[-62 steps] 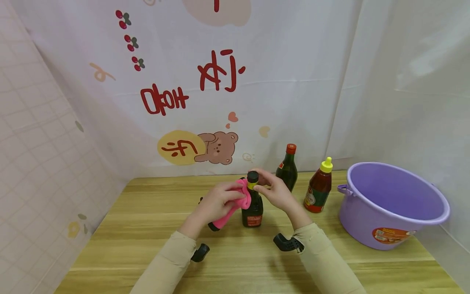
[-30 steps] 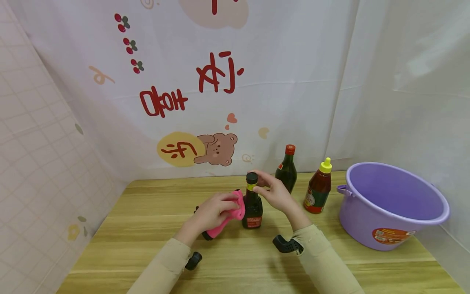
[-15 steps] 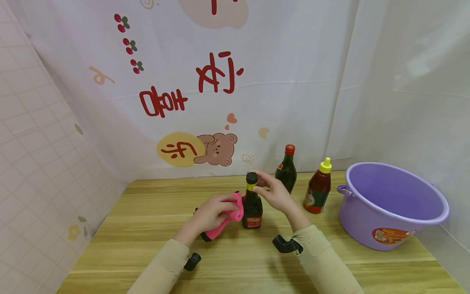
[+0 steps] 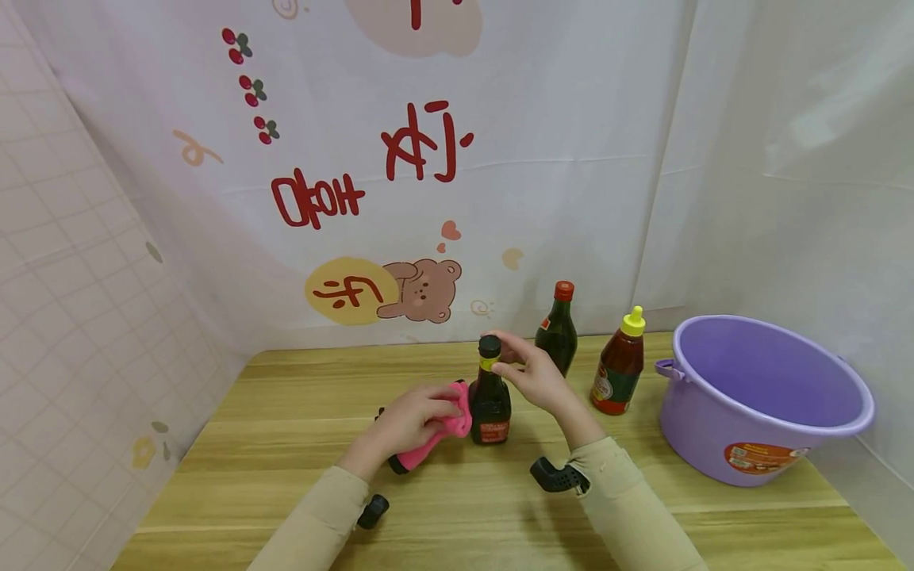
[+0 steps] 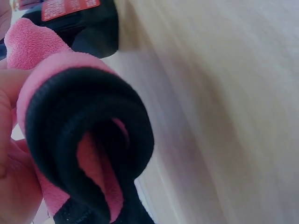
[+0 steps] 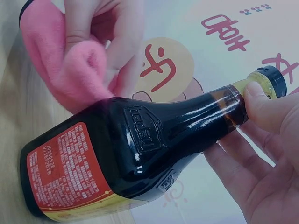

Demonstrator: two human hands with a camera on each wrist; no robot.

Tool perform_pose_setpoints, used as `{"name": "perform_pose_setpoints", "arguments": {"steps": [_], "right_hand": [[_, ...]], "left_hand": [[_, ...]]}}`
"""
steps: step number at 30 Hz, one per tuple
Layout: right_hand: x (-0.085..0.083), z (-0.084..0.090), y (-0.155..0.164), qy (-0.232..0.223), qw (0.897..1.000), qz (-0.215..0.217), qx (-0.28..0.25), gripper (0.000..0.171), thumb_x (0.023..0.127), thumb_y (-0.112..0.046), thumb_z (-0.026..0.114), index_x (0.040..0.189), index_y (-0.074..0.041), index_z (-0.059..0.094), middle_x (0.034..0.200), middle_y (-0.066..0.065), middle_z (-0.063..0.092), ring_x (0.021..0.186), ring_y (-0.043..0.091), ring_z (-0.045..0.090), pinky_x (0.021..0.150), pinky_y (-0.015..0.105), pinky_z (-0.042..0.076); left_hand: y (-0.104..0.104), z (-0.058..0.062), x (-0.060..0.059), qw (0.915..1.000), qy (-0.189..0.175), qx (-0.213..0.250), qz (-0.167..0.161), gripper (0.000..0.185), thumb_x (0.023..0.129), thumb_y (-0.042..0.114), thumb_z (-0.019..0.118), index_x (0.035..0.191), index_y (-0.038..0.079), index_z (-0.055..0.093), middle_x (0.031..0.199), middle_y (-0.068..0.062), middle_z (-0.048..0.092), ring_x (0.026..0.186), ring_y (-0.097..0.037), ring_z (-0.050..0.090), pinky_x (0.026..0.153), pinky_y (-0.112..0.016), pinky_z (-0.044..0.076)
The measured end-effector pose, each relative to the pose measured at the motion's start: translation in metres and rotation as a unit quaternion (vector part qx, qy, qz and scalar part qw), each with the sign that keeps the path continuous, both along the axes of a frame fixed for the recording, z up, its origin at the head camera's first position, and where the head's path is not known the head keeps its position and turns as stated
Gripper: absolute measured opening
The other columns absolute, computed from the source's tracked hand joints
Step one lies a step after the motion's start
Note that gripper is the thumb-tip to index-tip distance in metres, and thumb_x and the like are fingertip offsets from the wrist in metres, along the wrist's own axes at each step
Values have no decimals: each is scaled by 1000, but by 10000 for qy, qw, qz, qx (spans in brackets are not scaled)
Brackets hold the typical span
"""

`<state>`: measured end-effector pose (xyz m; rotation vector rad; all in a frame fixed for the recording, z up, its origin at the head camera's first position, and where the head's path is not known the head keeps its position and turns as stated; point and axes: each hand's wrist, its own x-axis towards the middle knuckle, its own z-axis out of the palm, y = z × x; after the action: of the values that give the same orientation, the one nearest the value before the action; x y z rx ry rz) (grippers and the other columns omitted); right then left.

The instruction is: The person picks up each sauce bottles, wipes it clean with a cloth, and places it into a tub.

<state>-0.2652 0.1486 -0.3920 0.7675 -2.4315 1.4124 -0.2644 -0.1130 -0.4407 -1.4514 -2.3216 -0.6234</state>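
Bottle upright on bench, between our hands. Right hand pinches neck just under cap; left hand grips cloth, bunched against bottle's side. We'd steady neck firmly, wipe with even pressure, keep base flat.

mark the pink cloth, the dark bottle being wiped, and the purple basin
pink cloth (image 4: 457, 412): head view, bunched part against the bottle.
dark bottle (image 6: 154, 135): right wrist view, embossed shoulder.
purple basin (image 4: 721, 444): head view, front outer wall.
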Motion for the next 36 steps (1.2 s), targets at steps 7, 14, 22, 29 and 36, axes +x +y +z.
{"name": "perform_pose_setpoints", "arguments": {"steps": [7,14,22,29,36], "right_hand": [[-1,-1,0,-9,10000,-8,-3,50,93,-2,67,140,-16,56,104,5,68,96,23,66,88,51,51],[-1,-1,1,-116,9999,-2,6,51,93,-3,67,140,-17,56,105,6,69,97,24,66,93,53,49],[-1,-1,0,-63,10000,5,-13,51,93,-3,67,140,-16,56,106,6,69,97,24,66,92,53,49],[0,-1,0,9,10000,-8,-37,51,92,-2,67,140,-14,55,106,8,69,98,26,67,90,53,50],[0,0,-1,-35,10000,11,-62,51,92,-2,67,141,-13,55,107,8,69,99,27,66,90,53,50]], "left_hand": [[1,-7,-3,9994,-29,-342,-26,23,82,5,79,101,18,75,123,-10,66,114,-28,61,96,-42,49],[3,-7,-2,9980,-227,-587,7,21,84,5,78,102,17,77,121,-9,66,109,-25,63,92,-39,51],[8,-7,-2,9934,-384,-1078,128,16,89,9,74,102,17,77,119,-7,66,104,-23,63,90,-35,51],[14,-5,-4,9880,-516,-1439,217,11,89,11,75,95,19,76,114,-2,67,105,-18,62,92,-34,49],[19,1,-2,9832,-520,-1733,239,14,85,8,78,91,20,76,100,2,67,93,-14,61,89,-32,49]]}}
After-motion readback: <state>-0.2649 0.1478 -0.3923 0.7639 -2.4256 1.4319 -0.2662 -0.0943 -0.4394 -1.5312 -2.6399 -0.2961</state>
